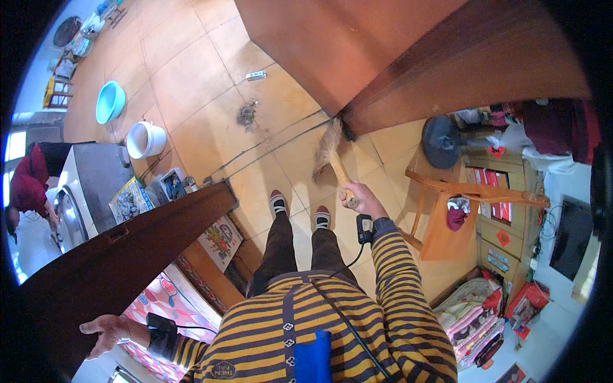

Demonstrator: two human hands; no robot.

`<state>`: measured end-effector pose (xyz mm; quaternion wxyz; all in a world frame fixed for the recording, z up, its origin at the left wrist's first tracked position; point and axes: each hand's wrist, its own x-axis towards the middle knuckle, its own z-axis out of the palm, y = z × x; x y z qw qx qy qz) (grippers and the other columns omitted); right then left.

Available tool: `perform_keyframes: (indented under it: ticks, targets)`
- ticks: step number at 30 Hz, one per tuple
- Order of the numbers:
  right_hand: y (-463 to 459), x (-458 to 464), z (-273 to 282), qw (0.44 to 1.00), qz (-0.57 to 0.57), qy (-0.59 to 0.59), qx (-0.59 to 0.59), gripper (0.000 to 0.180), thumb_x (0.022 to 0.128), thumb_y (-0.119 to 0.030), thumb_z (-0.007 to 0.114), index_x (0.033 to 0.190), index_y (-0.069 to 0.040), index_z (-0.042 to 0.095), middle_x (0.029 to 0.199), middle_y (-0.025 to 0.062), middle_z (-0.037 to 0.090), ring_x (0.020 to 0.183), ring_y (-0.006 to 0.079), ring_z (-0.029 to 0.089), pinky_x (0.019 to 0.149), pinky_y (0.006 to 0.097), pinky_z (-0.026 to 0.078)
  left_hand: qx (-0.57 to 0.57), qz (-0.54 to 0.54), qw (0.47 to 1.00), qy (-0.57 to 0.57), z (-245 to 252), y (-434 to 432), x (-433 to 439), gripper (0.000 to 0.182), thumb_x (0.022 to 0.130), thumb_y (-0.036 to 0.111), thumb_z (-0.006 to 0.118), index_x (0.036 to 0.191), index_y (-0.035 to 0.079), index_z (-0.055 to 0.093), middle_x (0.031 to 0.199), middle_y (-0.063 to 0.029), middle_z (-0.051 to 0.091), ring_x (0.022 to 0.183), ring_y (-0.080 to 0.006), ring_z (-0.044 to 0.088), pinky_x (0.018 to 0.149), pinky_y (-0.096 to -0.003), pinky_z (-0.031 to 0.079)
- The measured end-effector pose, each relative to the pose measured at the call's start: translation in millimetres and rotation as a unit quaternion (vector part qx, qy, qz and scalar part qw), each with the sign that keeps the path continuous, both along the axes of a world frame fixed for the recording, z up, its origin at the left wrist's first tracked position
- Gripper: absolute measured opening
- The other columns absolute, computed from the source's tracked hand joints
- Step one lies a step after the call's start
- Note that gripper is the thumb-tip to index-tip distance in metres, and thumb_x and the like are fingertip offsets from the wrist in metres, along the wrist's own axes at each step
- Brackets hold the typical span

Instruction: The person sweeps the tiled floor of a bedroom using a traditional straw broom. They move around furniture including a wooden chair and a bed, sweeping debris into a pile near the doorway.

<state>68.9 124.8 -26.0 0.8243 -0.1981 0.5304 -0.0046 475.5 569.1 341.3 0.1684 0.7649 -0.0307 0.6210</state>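
My right hand (361, 198) is closed around the handle of a straw hand broom (330, 148). The broom's bristles, slightly blurred, touch or hang just over the tiled floor, beside the foot of a large brown wooden door panel (407, 86). A small heap of dust and debris (247, 115) lies on the tiles left of the broom, and a small white object (256, 75) lies beyond it. At the lower left my left hand (107, 331) has its fingers apart near the edge of a dark wooden door or frame (119, 249); whether it touches the wood I cannot tell.
A white bucket (155, 140) and a turquoise basin (110, 102) stand at the left. To the right are a wooden chair (443, 234) with a cloth on it and a round dark object (440, 142). Another person (29, 184) bends at the far left, beside a cabinet (103, 177).
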Motion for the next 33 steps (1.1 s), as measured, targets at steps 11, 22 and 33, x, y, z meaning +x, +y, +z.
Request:
perform_keyframes:
  ticks: [11, 22, 33]
  targets:
    - [19, -142, 221, 0.979, 0.103, 0.139, -0.106, 0.058, 0.088, -0.009, 0.059, 0.14, -0.005, 0.036, 0.073, 0.0043, 0.056, 0.054, 0.0129, 0.055, 0.044, 0.0284, 0.044, 0.04, -0.002, 0.999, -0.022, -2, 6, 1, 0.091, 0.085, 0.029, 0.067, 0.138, -0.017, 0.011, 0.135, -0.0388, 0.032, 0.127, -0.0449, 0.039, 0.107, -0.0502, 0.034]
    - [-7, -104, 1, 0.974, 0.051, 0.167, -0.142, 0.03, 0.078, -0.005, 0.06, 0.108, -0.005, 0.059, 0.066, 0.0065, 0.056, 0.048, 0.0183, 0.056, 0.039, 0.0348, 0.043, 0.027, -0.022, 0.999, -0.023, -1, 9, 4, 0.091, 0.086, 0.033, 0.065, 0.139, -0.016, 0.01, 0.137, -0.0406, 0.027, 0.131, -0.0481, 0.032, 0.11, -0.0498, 0.028]
    - [63, -205, 108, 0.994, 0.005, 0.102, -0.045, 0.041, 0.09, -0.013, 0.055, 0.13, -0.009, 0.048, 0.074, 0.0027, 0.051, 0.057, 0.013, 0.053, 0.045, 0.0271, 0.042, 0.064, 0.029, 0.997, -0.027, -3, 12, 5, 0.085, 0.088, 0.031, 0.062, 0.137, -0.019, 0.014, 0.136, -0.0396, 0.028, 0.13, -0.0478, 0.032, 0.11, -0.0517, 0.025]
